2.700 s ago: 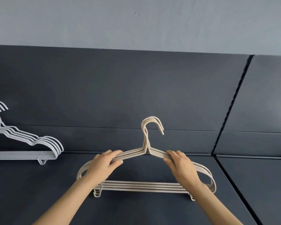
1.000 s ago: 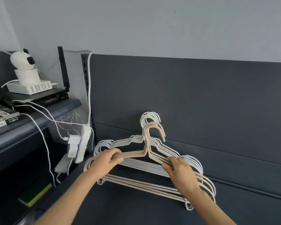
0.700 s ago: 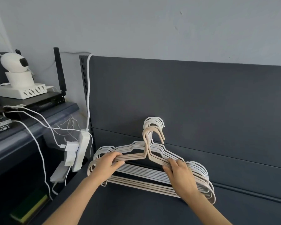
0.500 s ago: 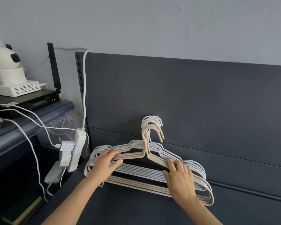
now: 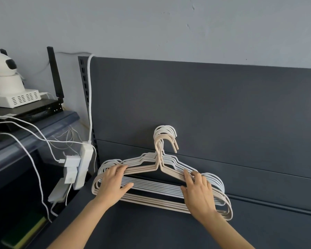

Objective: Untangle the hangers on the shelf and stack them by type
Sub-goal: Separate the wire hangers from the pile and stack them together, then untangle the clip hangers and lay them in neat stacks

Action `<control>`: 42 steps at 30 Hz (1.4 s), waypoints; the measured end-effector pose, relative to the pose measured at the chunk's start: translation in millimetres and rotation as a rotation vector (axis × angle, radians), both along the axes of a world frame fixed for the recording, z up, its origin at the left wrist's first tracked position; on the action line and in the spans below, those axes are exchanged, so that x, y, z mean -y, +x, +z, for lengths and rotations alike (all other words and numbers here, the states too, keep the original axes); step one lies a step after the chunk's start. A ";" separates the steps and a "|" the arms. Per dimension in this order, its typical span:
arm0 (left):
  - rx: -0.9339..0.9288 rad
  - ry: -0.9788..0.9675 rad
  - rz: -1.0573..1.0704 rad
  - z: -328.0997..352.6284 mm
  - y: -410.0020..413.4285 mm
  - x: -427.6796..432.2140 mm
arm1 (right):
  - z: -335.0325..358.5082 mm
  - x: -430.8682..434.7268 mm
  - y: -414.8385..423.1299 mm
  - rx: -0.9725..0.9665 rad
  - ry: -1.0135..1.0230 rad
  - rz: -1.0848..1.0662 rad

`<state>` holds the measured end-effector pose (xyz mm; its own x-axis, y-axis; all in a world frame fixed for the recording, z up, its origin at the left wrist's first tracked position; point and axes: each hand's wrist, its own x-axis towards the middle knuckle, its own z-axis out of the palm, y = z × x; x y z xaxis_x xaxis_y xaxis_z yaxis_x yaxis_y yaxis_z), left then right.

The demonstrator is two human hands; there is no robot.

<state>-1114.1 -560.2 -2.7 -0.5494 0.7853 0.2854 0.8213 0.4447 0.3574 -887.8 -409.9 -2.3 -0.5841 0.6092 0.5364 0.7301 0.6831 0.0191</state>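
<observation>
The left hand [image 5: 115, 184] and right hand [image 5: 199, 192] lie open on the beige hangers [image 5: 144, 171]. Light, stiff, probably slick; grasp the shoulders under each palm.

I've carried the beige hangers [image 5: 151, 202] along the shelf [image 5: 151, 230] to its left end and laid them on the white hangers [image 5: 151, 186]. My left hand [image 5: 113, 184] and right hand [image 5: 197, 193] have eased from gripping to fingers resting flat on top.
</observation>
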 end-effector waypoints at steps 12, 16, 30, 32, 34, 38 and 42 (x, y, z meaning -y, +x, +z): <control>-0.119 0.103 -0.112 2.2 76.9 -0.4 | -9.0 4.9 85.2 -0.093 -0.082 0.020; -0.032 -0.014 -0.281 -5.8 150.7 -18.8 | -16.7 2.3 154.4 -0.029 -0.143 -0.092; 0.021 -0.204 -0.503 2.6 446.1 -100.2 | -13.3 -8.5 441.9 0.020 -0.306 -0.268; 0.041 -0.212 -0.524 2.7 484.9 -110.2 | -1.4 -7.3 476.5 -0.001 -0.403 -0.272; 0.051 -0.232 -0.542 2.7 520.7 -121.7 | 3.4 -11.1 511.4 0.000 -0.429 -0.287; 0.087 -0.268 -0.600 1.1 587.8 -146.5 | 10.9 -18.0 574.8 -0.034 -0.479 -0.353; 0.109 -0.259 -0.681 2.3 646.3 -178.7 | 14.7 -26.3 636.4 -0.054 -0.505 -0.449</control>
<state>-467.8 -381.5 -0.4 0.0692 0.9975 0.0157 0.9116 -0.0696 0.4051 -251.4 -383.7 12.4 -0.1964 0.9700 0.1434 0.9360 0.2290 -0.2673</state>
